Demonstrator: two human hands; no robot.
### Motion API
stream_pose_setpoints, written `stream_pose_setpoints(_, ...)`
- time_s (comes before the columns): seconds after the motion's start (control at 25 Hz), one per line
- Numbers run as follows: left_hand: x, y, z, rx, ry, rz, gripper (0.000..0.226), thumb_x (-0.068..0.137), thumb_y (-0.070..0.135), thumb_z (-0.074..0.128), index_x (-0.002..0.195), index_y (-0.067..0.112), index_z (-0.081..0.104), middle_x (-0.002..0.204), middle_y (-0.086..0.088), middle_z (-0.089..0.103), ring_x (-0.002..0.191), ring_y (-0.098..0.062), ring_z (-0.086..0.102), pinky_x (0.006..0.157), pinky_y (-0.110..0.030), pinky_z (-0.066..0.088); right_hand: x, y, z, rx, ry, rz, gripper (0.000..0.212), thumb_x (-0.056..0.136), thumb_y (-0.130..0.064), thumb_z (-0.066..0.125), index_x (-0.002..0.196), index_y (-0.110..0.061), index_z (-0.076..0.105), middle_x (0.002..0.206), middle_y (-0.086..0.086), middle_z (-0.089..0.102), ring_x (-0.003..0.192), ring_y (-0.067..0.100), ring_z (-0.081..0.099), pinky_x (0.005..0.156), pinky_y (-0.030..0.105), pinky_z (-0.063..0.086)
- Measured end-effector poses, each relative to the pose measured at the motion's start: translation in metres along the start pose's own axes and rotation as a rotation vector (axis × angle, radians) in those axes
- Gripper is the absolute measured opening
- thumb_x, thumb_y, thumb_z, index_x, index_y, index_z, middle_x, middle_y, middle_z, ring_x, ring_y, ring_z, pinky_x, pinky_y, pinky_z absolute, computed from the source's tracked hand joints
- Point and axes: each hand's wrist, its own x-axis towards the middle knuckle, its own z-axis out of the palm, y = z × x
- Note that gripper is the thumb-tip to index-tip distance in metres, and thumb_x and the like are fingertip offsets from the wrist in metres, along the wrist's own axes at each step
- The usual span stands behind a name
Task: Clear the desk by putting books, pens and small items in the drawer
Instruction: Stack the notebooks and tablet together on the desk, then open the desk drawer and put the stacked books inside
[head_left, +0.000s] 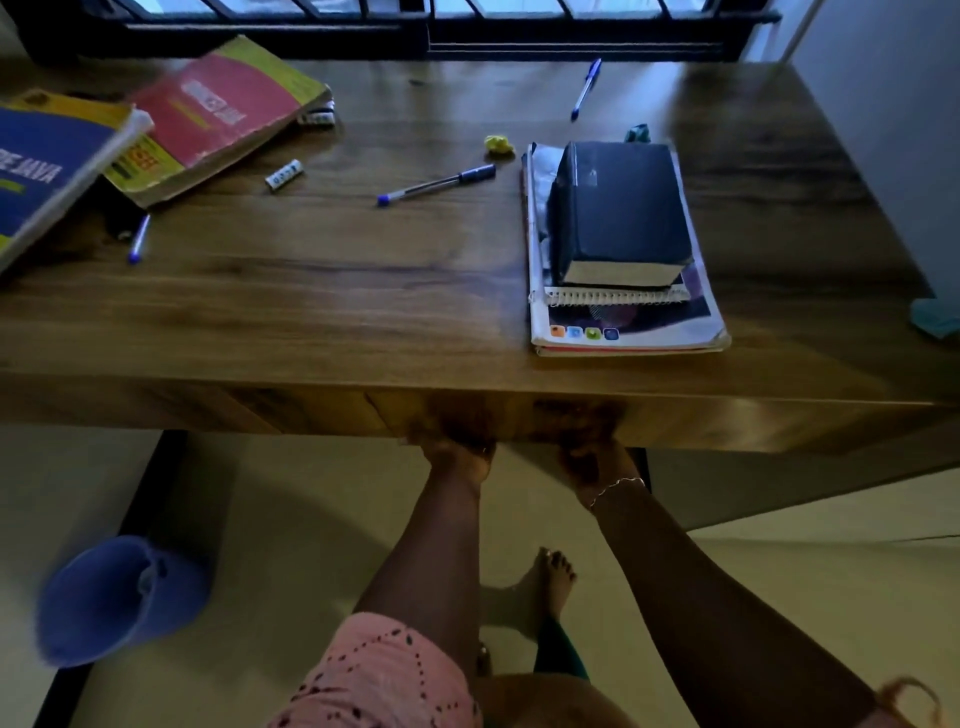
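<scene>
Desk (311, 301) loaded with books, pens and small items; both hands at the lower edge of its front panel (260, 410).

Right side: a black book (618, 208) lies on a spiral notebook (613, 297), which lies on a large glossy book (634, 332) near the front edge. Left side: a red book (218, 119) leans on a blue book (47, 166). Three blue-capped pens lie apart: centre pen (436, 185), far pen (586, 89), left pen (139, 239). A yellow paper ball (498, 144) sits just beside the stack; a white cylinder (283, 174) lies near the red book. The left hand (457, 457) and right hand (592, 462) reach under the panel, fingers hidden, so their grip cannot be determined. The top is dark wood grain. A window grille (415, 21) stands behind; a blue bucket (119, 597) sits on the pale floor (291, 519).
</scene>
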Motion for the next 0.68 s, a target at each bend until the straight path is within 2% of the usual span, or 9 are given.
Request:
stream_pose_setpoints(0.12,-0.011,0.001,-0.001,0.023,0.021,0.007,0.077,0.091,0.064,0.004,0.141,0.016,0.036,0.148,-0.011,0.036,0.136,-0.031,0.033,0.114,-0.043,0.024,-0.008,0.003,-0.002,0.013,-0.002,-0.019,0.029,0.079,0.016,0.031,0.071,-0.004,0.050,0.076,0.010,0.052,0.071,0.024,0.051,0.069,0.032,0.048)
stream_pose_setpoints(0.2,-0.014,0.000,-0.008,0.058,0.027,0.001,0.079,0.091,0.064,0.001,0.143,0.015,0.033,0.150,-0.011,0.033,0.138,-0.030,0.030,0.114,-0.040,0.018,-0.017,0.003,-0.005,0.004,-0.014,-0.017,0.027,0.072,0.017,0.034,0.071,-0.005,0.050,0.072,0.011,0.055,0.069,0.024,0.053,0.061,0.030,0.053)
stream_pose_setpoints(0.28,-0.020,-0.002,-0.017,0.089,0.038,0.003,0.081,0.089,0.066,-0.001,0.143,0.017,0.033,0.151,-0.010,0.032,0.137,-0.030,0.031,0.114,-0.040,0.018,-0.020,0.005,-0.011,-0.002,-0.023,-0.011,0.027,0.074,0.015,0.035,0.072,-0.006,0.051,0.062,0.011,0.062,0.066,0.023,0.056,0.055,0.026,0.055)
stream_pose_setpoints(0.4,-0.034,-0.011,-0.044,0.120,0.084,0.008,0.081,0.088,0.068,-0.002,0.143,0.019,0.033,0.150,-0.011,0.033,0.135,-0.033,0.034,0.112,-0.044,0.022,-0.030,0.022,-0.028,0.050,0.003,0.011,0.026,0.081,0.012,0.034,0.073,-0.006,0.051,0.078,0.011,0.058,0.076,0.024,0.054,0.082,0.035,0.052)
stream_pose_setpoints(0.44,-0.035,-0.016,-0.052,0.112,0.092,0.002,0.082,0.087,0.069,-0.001,0.144,0.019,0.032,0.149,-0.013,0.034,0.134,-0.034,0.034,0.112,-0.046,0.023,-0.032,0.026,-0.033,0.058,0.022,0.012,0.025,0.082,0.012,0.035,0.075,-0.006,0.050,0.082,0.010,0.055,0.078,0.024,0.053,0.085,0.035,0.050)
stream_pose_setpoints(0.52,-0.044,-0.018,-0.074,0.080,0.097,0.004,0.085,0.086,0.073,0.003,0.143,0.017,0.033,0.146,-0.016,0.038,0.132,-0.037,0.038,0.110,-0.049,0.029,-0.053,0.041,-0.047,0.112,0.045,-0.012,0.028,0.082,0.013,0.031,0.078,-0.008,0.048,0.084,0.009,0.053,0.077,0.023,0.052,0.075,0.032,0.053)
stream_pose_setpoints(0.6,-0.042,-0.023,-0.084,0.020,0.105,-0.008,0.087,0.084,0.076,0.008,0.141,0.016,0.036,0.142,-0.018,0.043,0.128,-0.038,0.042,0.108,-0.051,0.032,-0.047,0.044,-0.059,0.133,0.075,-0.029,0.032,0.082,0.015,0.027,0.085,-0.007,0.050,0.091,0.009,0.053,0.076,0.022,0.051,0.069,0.031,0.051)
stream_pose_setpoints(0.68,-0.051,-0.027,-0.097,0.009,0.114,-0.002,0.087,0.083,0.077,0.009,0.139,0.016,0.038,0.140,-0.018,0.045,0.126,-0.038,0.045,0.108,-0.053,0.033,-0.048,0.052,-0.075,0.116,0.089,-0.036,0.032,0.087,0.007,0.032,0.109,-0.005,0.052,0.093,0.009,0.053,0.075,0.021,0.051,0.073,0.031,0.046)
